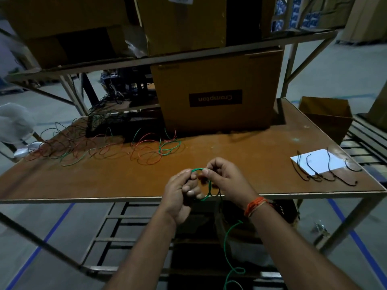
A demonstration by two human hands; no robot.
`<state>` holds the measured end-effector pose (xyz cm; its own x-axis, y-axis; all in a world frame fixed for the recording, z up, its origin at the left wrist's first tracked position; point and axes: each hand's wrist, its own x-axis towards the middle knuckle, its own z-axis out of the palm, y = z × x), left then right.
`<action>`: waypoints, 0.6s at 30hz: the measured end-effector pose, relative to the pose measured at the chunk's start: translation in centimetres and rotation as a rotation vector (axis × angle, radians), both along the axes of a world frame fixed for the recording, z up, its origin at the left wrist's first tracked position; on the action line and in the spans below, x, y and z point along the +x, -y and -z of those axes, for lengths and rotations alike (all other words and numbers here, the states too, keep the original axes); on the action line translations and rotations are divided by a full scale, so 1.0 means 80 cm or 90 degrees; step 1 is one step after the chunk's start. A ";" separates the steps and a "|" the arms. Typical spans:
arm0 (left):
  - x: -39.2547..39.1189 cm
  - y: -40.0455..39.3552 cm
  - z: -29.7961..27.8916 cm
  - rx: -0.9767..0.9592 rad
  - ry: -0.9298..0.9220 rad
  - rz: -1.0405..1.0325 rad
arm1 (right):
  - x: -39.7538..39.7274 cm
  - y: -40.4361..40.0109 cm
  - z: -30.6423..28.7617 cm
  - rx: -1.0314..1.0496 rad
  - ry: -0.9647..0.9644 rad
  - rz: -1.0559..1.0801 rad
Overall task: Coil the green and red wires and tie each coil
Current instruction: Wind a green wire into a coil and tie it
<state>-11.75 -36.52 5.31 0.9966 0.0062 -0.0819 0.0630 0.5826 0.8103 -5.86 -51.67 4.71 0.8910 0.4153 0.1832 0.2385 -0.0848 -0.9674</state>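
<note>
At the near edge of the brown table point(240, 160), I hold a small green wire coil point(206, 185) between my hands: my left hand point(180, 195) curls its fingers round the loop's left side, my right hand point(226, 178) pinches its top. The wire's bright green tail point(229, 248) hangs toward 6 o'clock below the tabletop. At 11 o'clock lies a tangle of loose red and green wires point(150, 149); at 3 o'clock, short black ties point(326, 174) beside white paper point(316, 162). At 12 o'clock a cardboard box point(215, 88) reads "Crompton", upside down.

Dim, murky light, glare on the white sheet point(316, 163), wide-angle bending at edges, soft blur throughout
</note>
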 end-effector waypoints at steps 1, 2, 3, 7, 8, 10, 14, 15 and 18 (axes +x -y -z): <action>0.004 -0.003 0.000 -0.028 -0.019 -0.002 | 0.000 -0.005 -0.002 0.025 -0.031 -0.009; 0.007 -0.006 -0.001 -0.045 -0.038 0.003 | 0.000 -0.010 -0.004 0.049 -0.050 -0.014; 0.010 -0.010 -0.002 -0.056 -0.057 0.009 | 0.002 -0.014 -0.005 0.072 -0.066 -0.016; 0.023 -0.035 -0.010 -0.114 -0.110 -0.006 | 0.012 -0.024 -0.010 0.139 -0.137 -0.040; 0.027 -0.042 -0.012 -0.124 -0.112 -0.016 | 0.015 -0.024 -0.008 0.137 -0.161 -0.052; 0.034 -0.055 -0.015 -0.134 -0.108 -0.038 | 0.021 -0.024 -0.001 0.095 -0.189 -0.094; 0.046 -0.080 -0.015 -0.048 -0.119 -0.088 | 0.022 -0.033 0.014 0.069 -0.155 -0.069; 0.047 -0.086 -0.014 0.021 -0.127 -0.093 | 0.024 -0.036 0.017 0.079 -0.143 -0.025; 0.047 -0.102 -0.004 0.343 -0.131 -0.113 | 0.032 -0.044 0.019 0.087 -0.094 0.070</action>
<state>-8.01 -28.39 5.65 0.9406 0.2653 -0.2119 0.1893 0.1086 0.9759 -3.27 -48.19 3.18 0.9509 0.2945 0.0951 0.0897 0.0319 -0.9955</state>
